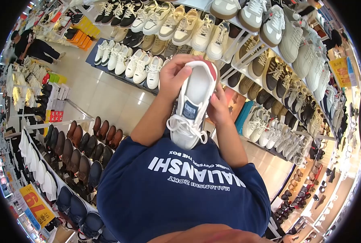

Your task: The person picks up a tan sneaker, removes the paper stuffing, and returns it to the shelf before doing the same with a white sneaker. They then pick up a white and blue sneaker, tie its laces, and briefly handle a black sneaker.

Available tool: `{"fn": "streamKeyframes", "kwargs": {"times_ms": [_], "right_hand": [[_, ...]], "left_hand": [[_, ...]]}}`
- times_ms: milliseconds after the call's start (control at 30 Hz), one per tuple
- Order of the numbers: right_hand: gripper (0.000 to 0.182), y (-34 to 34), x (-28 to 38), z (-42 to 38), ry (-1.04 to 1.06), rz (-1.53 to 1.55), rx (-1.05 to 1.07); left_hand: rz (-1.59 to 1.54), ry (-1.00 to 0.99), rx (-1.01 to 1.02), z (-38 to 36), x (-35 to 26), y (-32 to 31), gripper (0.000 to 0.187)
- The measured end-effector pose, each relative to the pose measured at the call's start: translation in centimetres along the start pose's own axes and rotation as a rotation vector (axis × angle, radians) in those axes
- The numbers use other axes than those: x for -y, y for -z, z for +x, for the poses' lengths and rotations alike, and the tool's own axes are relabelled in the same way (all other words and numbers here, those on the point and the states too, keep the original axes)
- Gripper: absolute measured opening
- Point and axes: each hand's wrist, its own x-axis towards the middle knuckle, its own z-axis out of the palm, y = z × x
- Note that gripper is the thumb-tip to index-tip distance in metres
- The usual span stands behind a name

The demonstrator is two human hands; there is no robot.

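Observation:
A white sneaker (194,101) with white laces, a dark label on its tongue and a red heel patch is held up in front of my chest. Its toe points down toward my navy shirt, its heel away from me. My left hand (175,76) grips the heel end on the left side of the picture, thumb at the collar's edge. On the right side, my right hand (218,106) is closed against the shoe's side, its fingers partly hidden behind the shoe.
Racks of sneakers (148,67) stand ahead and to the right. Rows of brown and dark shoes (82,166) fill a rack at the left, near a yellow price sign (37,205). A person in black (30,46) is at the upper left.

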Motion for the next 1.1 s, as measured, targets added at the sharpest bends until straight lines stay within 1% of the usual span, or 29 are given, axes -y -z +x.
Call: {"fn": "streamKeyframes", "kwargs": {"times_ms": [67,100,200,233,267,333,367,433,467,500,533,567,600,633,700,733,767,800,900,933,1000,1033,1100], "right_hand": [[0.080,1.1,0.2,-0.1,0.004,0.028,-0.019],[0.074,1.4,0.5,0.1,0.014,0.039,-0.027],[0.058,0.9,1.8,-1.0,0.098,-0.206,-0.186],[0.053,0.5,2.0,-1.2,0.116,-0.233,-0.258],[0.051,0.4,2.0,-1.5,0.100,-0.332,-0.284],[0.055,0.4,1.5,-2.4,0.089,-0.539,-0.281],[0.065,1.8,0.7,-2.3,0.108,-0.697,-0.285],[0.070,2.2,1.4,-1.8,0.242,-0.660,-0.273],[0.073,2.3,1.7,-1.5,0.308,-0.641,-0.268],[0.078,2.1,2.0,-1.2,0.265,-0.460,-0.228],[0.078,1.9,2.5,-1.1,0.249,-0.434,-0.221],[0.079,1.7,3.3,-1.1,0.236,-0.407,-0.213],[0.079,1.6,4.0,-1.1,0.223,-0.379,-0.205],[0.076,1.8,4.6,-0.9,0.205,-0.399,-0.277],[0.073,3.1,5.4,-0.2,0.349,-0.501,-0.326],[0.071,3.5,5.8,-0.1,0.419,-0.555,-0.350],[0.070,3.8,6.4,0.0,0.486,-0.578,-0.385],[0.070,4.1,7.1,0.2,0.500,-0.551,-0.382],[0.073,4.5,8.3,0.4,0.515,-0.482,-0.360],[0.073,4.2,8.2,0.7,0.502,-0.497,-0.408],[0.074,3.6,7.8,1.4,0.483,-0.528,-0.496],[0.085,3.7,8.0,1.4,0.407,-0.544,-0.436],[0.094,4.3,8.1,1.0,0.411,-0.458,-0.243]], "left_hand": [[-0.116,0.131,-0.047,0.1,0.6,-0.6,0.032],[-0.113,0.378,0.012,-0.4,0.0,-0.7,0.039],[-0.324,0.788,0.038,-2.6,0.4,0.1,0.053],[-0.418,0.773,0.015,-4.5,0.5,0.0,0.074],[-0.370,0.744,0.070,-5.7,0.4,0.3,0.094],[-0.438,0.681,0.198,-7.1,2.0,1.4,0.110],[-0.469,0.686,0.209,-7.4,2.3,1.8,0.113],[-0.533,0.687,0.230,-6.5,2.4,1.8,0.119],[-0.611,0.718,0.269,-6.2,3.4,2.1,0.119],[-0.690,0.751,0.306,-6.1,5.0,2.3,0.119],[-0.768,0.784,0.347,-5.7,5.4,1.8,0.119],[-0.713,0.717,0.399,-5.4,5.8,1.0,0.120],[-0.735,0.745,0.309,-5.8,6.5,0.4,0.117],[-0.756,0.773,0.222,-6.2,7.4,-0.1,0.115],[-0.708,0.829,0.098,-6.9,8.1,-0.9,0.108],[-0.703,0.775,0.198,-7.2,8.4,-0.9,0.101],[-0.605,0.775,0.204,-7.6,8.4,-1.1,0.097],[-0.505,0.774,0.211,-7.0,5.5,-3.1,0.094],[-0.312,0.562,0.449,-8.5,4.9,-4.2,0.095],[-0.316,0.689,0.378,-8.9,4.7,-4.6,0.107],[-0.156,0.726,0.297,-9.9,5.6,-5.5,0.104],[-0.249,0.715,0.307,-9.9,5.6,-5.6,0.102],[-0.435,0.693,0.328,-9.7,5.0,-5.8,0.101]]}}
